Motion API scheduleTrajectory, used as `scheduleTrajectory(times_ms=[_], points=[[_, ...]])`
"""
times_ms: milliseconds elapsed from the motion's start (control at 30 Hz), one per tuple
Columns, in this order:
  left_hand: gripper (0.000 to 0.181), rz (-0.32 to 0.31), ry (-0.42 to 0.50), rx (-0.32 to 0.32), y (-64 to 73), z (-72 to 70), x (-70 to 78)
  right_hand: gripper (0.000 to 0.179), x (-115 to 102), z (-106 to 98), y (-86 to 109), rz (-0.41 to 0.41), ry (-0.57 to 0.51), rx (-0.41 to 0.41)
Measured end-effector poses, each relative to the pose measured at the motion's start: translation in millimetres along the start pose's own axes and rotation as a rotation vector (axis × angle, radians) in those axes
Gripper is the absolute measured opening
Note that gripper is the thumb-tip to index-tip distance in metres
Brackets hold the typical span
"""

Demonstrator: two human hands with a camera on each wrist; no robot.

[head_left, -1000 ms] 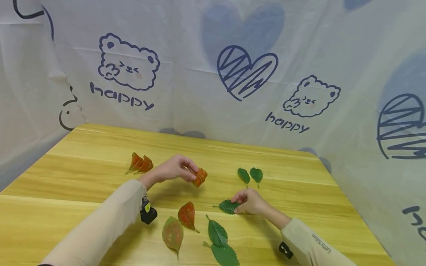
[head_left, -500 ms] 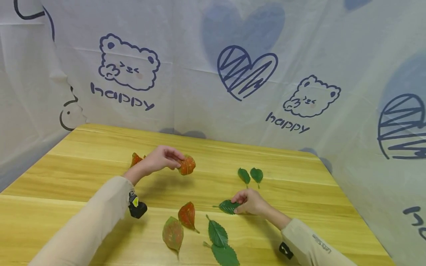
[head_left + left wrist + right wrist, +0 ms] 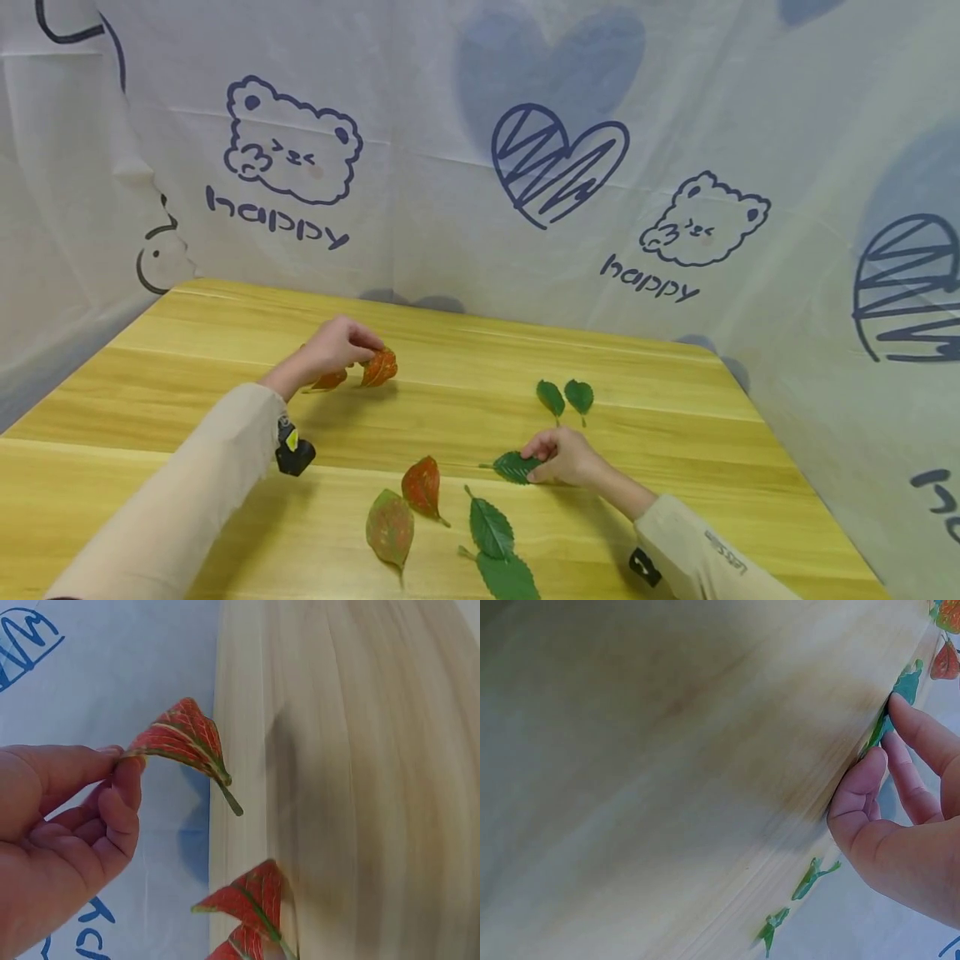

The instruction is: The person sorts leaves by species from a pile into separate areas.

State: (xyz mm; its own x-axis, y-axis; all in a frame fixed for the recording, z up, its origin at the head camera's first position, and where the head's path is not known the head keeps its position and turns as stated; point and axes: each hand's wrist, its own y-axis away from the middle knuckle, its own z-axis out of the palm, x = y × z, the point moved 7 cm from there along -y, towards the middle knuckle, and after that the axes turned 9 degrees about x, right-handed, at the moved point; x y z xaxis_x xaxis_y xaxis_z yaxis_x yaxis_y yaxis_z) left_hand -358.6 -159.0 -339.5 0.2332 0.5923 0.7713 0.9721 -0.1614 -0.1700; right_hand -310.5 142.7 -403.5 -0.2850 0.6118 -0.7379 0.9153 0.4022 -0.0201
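Between thumb and fingertips, my left hand [image 3: 337,346] pinches a red leaf [image 3: 380,367] by its edge. In the left wrist view this leaf [image 3: 184,739] is raised over the table, its stem hanging down. Just beside it lie two more red leaves [image 3: 330,381], partly hidden behind the hand in the head view. My right hand [image 3: 564,457] holds the wide end of a green leaf [image 3: 512,467] low at the tabletop, stem pointing left. From the right wrist, thumb and fingers meet around that leaf [image 3: 907,684].
Two small green leaves [image 3: 550,397] lie beyond the right hand. Nearer the front are a red leaf [image 3: 422,486], a greenish-red leaf [image 3: 390,527] and two overlapping green leaves [image 3: 491,527]. A printed cloth [image 3: 435,217] hangs behind the wooden table [image 3: 675,400].
My left hand has carried its red leaf leftward and slightly back, to beside the other red leaves. The right hand has stayed put on the green leaf.
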Motion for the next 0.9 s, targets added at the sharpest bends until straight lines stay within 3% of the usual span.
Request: scheduleTrajectory(times_ms=[233,467,900], points=[[0.023,-0.041,-0.068,0.019,-1.0,-7.0,-5.9,0.021,1.3,-0.4,1.2,-0.005,0.017,0.005],[0.020,-0.042,-0.176,0.040,-2.8,-10.8,-15.1,0.021,0.4,-0.4,1.7,-0.004,0.010,0.002],[0.021,-0.042,-0.216,0.015,-2.5,-8.4,-28.3,0.020,0.3,-0.4,0.7,0.007,0.001,0.000]])
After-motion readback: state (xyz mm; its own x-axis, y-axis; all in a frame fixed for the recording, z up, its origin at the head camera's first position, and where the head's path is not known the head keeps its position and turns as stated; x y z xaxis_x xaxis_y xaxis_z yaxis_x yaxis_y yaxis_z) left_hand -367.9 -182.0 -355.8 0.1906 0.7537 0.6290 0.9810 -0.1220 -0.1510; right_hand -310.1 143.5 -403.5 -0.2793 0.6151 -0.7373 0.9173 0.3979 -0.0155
